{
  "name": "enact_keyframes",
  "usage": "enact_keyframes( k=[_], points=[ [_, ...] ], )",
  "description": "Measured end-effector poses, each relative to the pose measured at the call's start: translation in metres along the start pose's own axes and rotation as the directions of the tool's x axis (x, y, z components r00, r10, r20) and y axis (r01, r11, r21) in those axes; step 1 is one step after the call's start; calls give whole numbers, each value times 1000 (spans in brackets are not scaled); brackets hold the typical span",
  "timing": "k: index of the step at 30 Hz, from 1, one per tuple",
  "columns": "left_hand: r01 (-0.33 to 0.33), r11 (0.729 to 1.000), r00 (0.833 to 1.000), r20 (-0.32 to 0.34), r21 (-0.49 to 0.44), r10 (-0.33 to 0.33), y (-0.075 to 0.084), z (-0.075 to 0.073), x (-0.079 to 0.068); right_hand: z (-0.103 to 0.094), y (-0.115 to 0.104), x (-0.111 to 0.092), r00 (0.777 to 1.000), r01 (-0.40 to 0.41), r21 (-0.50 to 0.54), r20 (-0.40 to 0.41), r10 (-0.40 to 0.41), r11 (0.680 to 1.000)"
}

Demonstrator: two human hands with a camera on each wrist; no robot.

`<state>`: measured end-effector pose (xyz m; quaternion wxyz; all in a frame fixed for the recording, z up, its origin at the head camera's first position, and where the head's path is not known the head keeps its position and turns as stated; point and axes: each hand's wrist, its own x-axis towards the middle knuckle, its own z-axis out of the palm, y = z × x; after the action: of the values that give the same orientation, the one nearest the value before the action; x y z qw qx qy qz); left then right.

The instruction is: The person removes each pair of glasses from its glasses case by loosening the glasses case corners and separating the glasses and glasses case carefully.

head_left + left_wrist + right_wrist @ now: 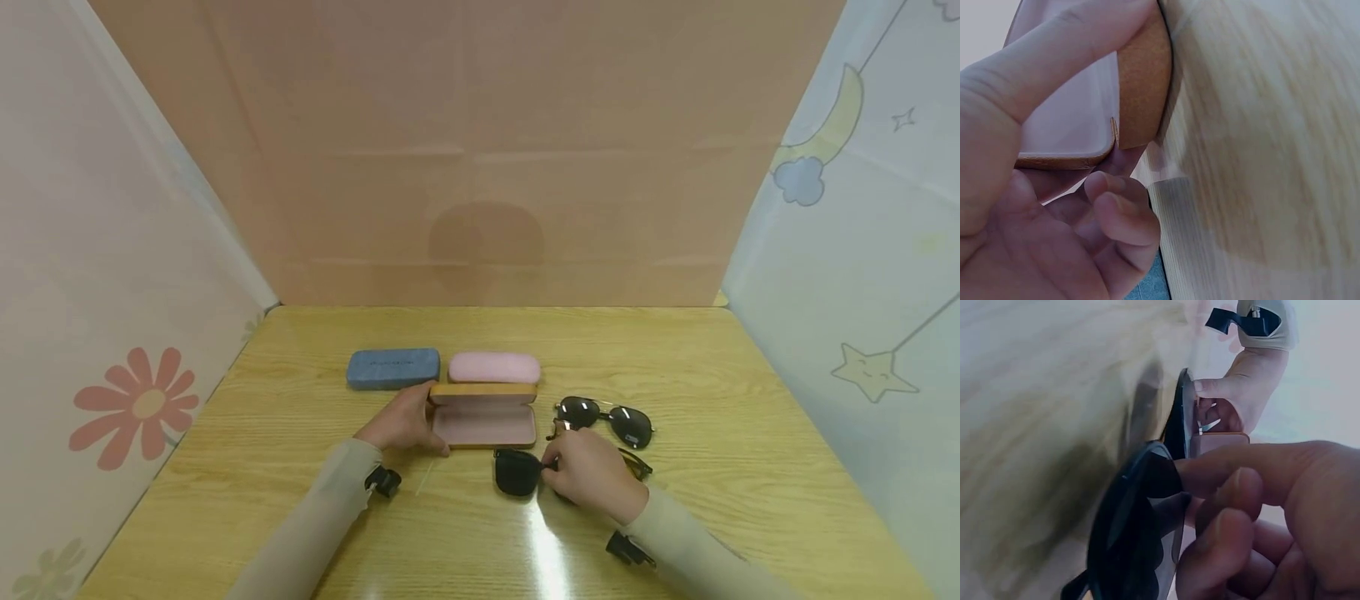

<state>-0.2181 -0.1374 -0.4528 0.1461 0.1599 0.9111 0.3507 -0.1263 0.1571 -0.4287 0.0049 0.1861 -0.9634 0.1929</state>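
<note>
My left hand (405, 421) holds the left end of an open tan glasses case (483, 427) with a pale pink lining. In the left wrist view the thumb lies across the rim of the case (1144, 87), and other fingers reach behind it. My right hand (596, 473) pinches a pair of black sunglasses (517, 473) near the bridge, just in front of the case. One dark lens shows left of the hand; the other is mostly hidden in the head view. In the right wrist view the sunglasses (1122, 537) stand edge-on beside the curled fingers.
A blue glasses case (393, 369) and a pink glasses case (495, 367) lie shut behind the open one. Aviator sunglasses (630, 427) lie to the right. A dark and yellowish eyewear piece (636, 463) shows partly behind the right hand. Cloth walls surround the wooden table (300, 350).
</note>
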Motion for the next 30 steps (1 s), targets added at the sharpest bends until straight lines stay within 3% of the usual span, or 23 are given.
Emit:
enact_keyframes(
  k=[12, 30],
  points=[
    [2, 1000, 1000, 3, 6, -2, 5, -2, -2, -9, 22, -17, 986, -136, 45, 100, 131, 990],
    [-2, 1000, 1000, 7, -23, 3, 1, -1, -1, -26, 52, -14, 972, -204, -1, 116, 202, 979]
  ],
)
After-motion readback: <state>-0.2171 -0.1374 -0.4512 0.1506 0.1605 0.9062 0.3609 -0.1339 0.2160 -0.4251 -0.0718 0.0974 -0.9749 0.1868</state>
